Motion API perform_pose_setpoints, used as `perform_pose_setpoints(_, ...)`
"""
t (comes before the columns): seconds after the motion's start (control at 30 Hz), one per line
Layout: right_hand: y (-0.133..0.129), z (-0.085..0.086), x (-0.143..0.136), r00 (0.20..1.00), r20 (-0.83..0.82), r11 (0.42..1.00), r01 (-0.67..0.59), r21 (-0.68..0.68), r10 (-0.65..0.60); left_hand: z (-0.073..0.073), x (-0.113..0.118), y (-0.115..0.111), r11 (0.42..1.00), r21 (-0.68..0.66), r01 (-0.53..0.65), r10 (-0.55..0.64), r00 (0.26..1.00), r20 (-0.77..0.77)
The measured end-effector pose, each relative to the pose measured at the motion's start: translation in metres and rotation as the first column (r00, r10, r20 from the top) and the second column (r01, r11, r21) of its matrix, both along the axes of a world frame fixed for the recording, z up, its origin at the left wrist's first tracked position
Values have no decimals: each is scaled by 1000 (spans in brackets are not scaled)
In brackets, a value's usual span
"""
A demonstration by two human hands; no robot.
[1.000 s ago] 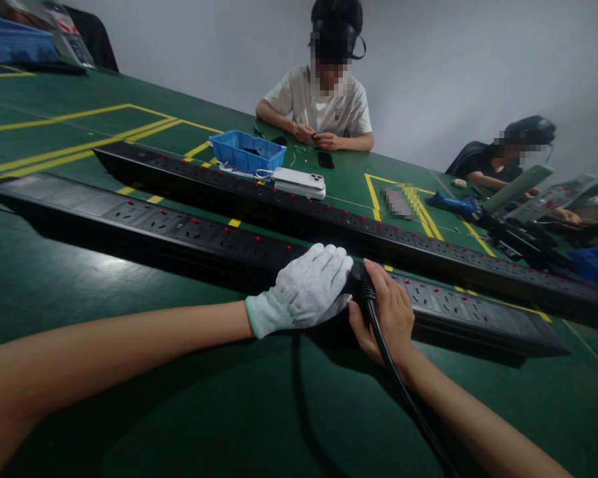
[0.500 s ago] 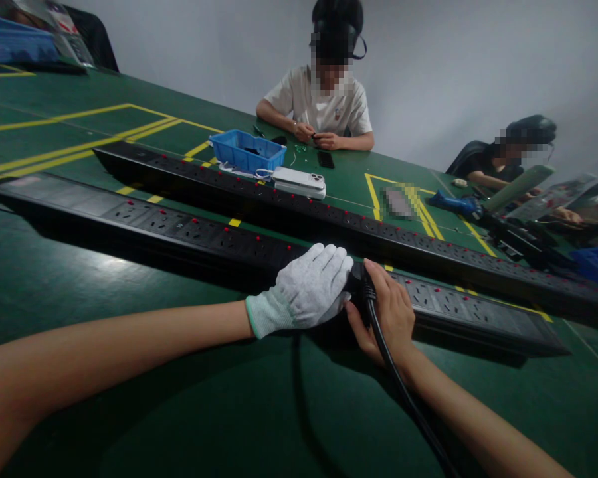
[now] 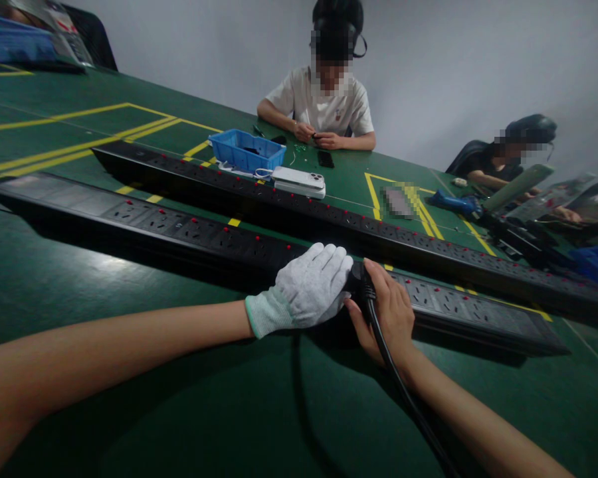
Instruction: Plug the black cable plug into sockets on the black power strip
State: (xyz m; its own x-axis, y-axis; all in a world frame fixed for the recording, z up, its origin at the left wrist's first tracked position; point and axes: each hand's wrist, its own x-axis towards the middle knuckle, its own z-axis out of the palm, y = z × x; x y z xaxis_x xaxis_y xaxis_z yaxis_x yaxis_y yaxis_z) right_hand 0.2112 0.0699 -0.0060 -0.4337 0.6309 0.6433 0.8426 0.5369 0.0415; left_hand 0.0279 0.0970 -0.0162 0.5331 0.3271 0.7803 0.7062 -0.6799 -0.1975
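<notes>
A long black power strip (image 3: 144, 219) with red indicators lies across the green table in front of me. My left hand (image 3: 313, 285), in a pale grey glove, is wrapped round the strip near its middle, its fingers pressed together. Just right of it, my bare right hand (image 3: 386, 309) grips a black plug (image 3: 363, 282) against the strip. From the plug a thick black cable (image 3: 403, 392) runs down to the lower right. Behind lies a second, similar black strip (image 3: 279, 209), which neither hand touches.
Beyond the strips are a blue tray (image 3: 246, 151), a white phone on a white box (image 3: 299, 182) and a dark phone (image 3: 325, 159). A person (image 3: 323, 106) sits opposite. Black equipment (image 3: 518, 239) and another person (image 3: 498, 162) are at the right.
</notes>
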Motion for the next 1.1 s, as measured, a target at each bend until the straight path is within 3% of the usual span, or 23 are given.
perform_pose_setpoints(1.1, 0, 2, -1, 1000, 7, 1000, -7, 7, 7, 0, 0, 0, 1000, 8, 8, -8, 1000, 14)
